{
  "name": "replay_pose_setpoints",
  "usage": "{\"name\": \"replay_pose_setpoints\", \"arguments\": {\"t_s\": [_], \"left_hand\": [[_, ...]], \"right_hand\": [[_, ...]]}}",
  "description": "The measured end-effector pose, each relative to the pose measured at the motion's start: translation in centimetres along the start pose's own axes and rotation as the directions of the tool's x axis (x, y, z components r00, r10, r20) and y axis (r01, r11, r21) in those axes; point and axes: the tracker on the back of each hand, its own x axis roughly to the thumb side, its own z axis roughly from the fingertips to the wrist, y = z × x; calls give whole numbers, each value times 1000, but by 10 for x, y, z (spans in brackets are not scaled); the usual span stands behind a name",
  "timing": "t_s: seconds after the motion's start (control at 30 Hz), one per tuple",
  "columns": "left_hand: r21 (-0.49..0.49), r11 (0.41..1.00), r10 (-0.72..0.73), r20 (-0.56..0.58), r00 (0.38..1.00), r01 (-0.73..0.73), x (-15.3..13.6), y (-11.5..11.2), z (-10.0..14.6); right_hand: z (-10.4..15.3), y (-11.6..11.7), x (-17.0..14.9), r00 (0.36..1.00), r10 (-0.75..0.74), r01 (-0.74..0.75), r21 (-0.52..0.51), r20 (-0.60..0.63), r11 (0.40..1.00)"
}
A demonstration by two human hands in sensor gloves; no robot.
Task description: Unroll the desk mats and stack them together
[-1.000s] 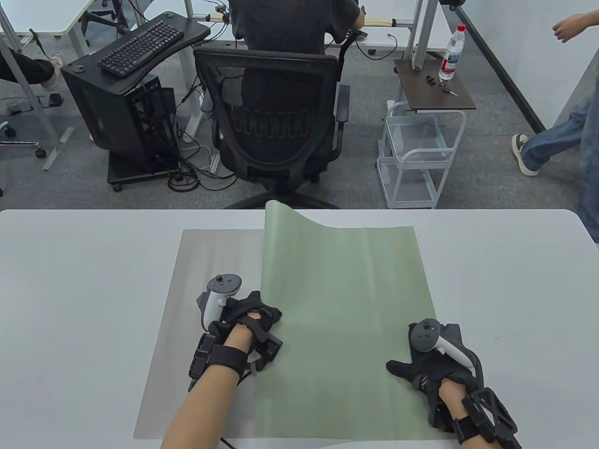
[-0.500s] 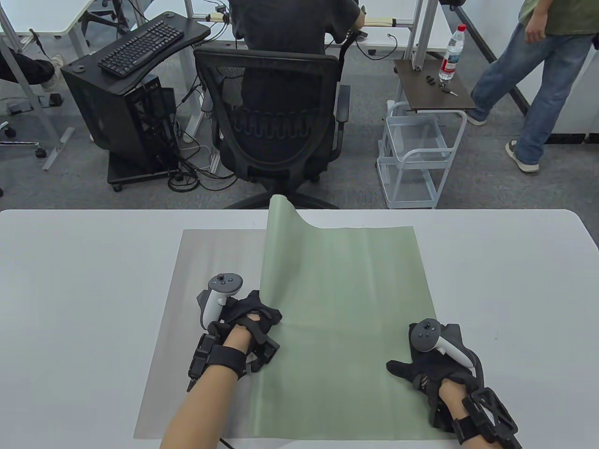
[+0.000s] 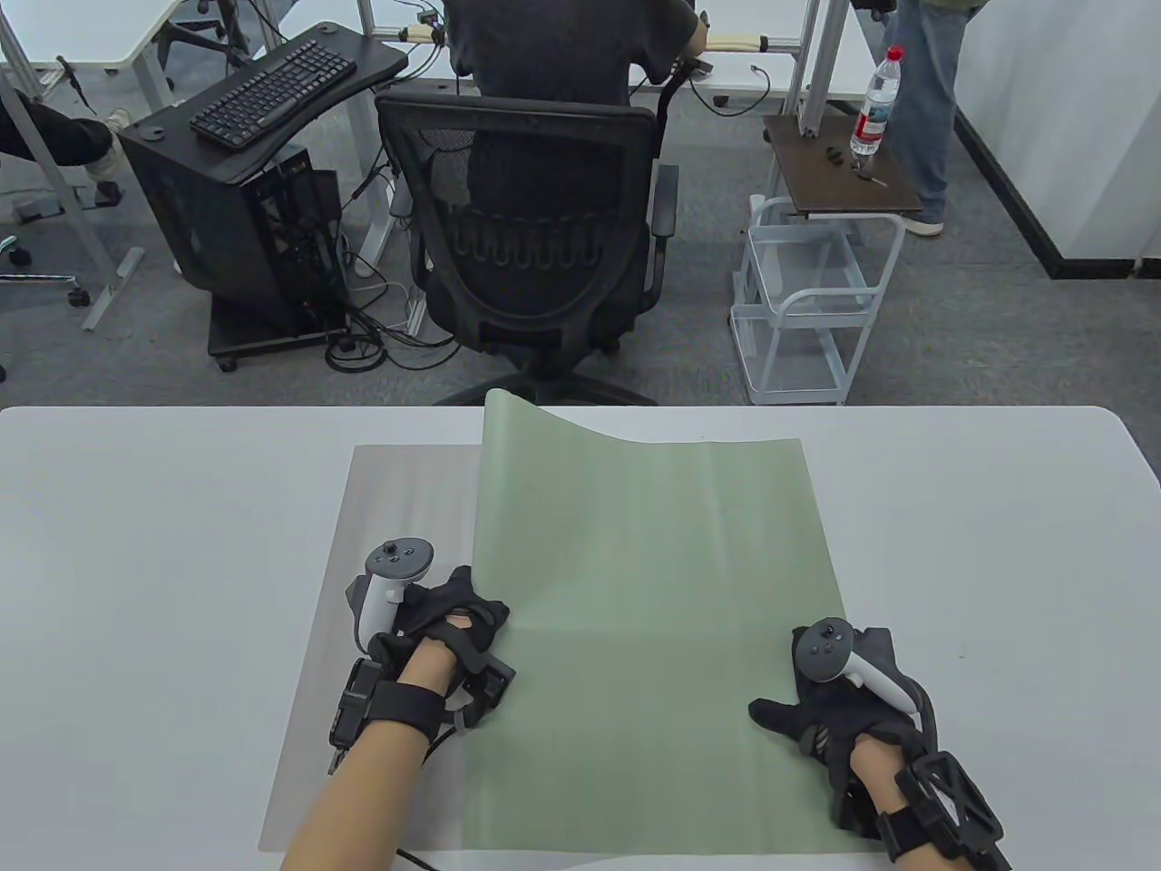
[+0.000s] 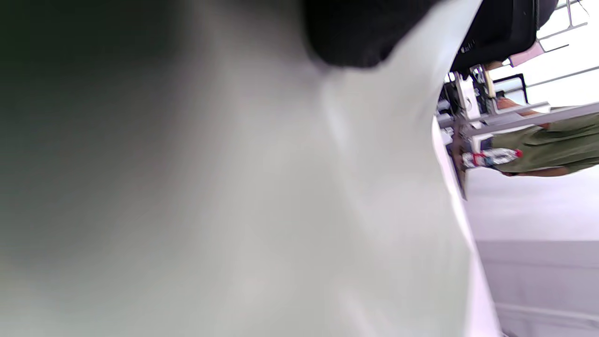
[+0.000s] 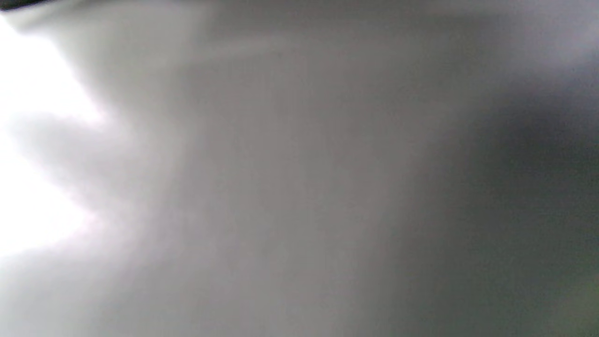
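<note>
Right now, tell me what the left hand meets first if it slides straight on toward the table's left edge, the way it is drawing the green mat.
Only the bare grey mat under the left hand, then open table; that way looks free, though the green mat trails along.

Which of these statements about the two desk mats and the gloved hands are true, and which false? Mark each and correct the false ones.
1. The green mat lies on top of the grey mat. True.
2. The green mat covers the grey one fully. False: a grey strip shows on the left.
3. The right hand rests on the green mat's right edge. True.
4. The left hand is off the mats. False: it is at the green mat's lifted left edge.
</note>
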Motion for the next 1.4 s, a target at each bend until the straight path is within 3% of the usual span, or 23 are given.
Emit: {"name": "replay_pose_setpoints", "arguments": {"t_s": [0.2,0.27,0.47,0.67,0.93,1.1,1.27,1.4], "left_hand": [[-16,1000,-19,-70,997,18,-6,2,-6],[6,998,-55,-66,996,55,-3,1,-5],[-54,995,-84,0,997,83,9,-8,-3],[-93,995,43,12,999,-41,-3,5,-1],[-33,997,65,-11,998,-66,-8,19,3],[57,998,40,-105,994,-35,-19,29,-1],[43,998,55,-156,986,-49,-23,27,-5],[11,996,89,-113,990,-88,-21,26,-5]], "right_hand": [[0,0,0,1000,1,-1,0,0,1000],[0,0,0,1000,1,-1,0,0,1000],[0,0,0,1000,1,-1,-4,1,1000],[0,0,0,1000,0,0,-4,2,1000],[0,0,0,1000,1,-1,-6,2,1000],[0,0,0,1000,0,0,-6,2,1000],[0,0,0,1000,1,-1,-4,1,1000],[0,0,0,1000,1,-1,-5,1,1000]]}}
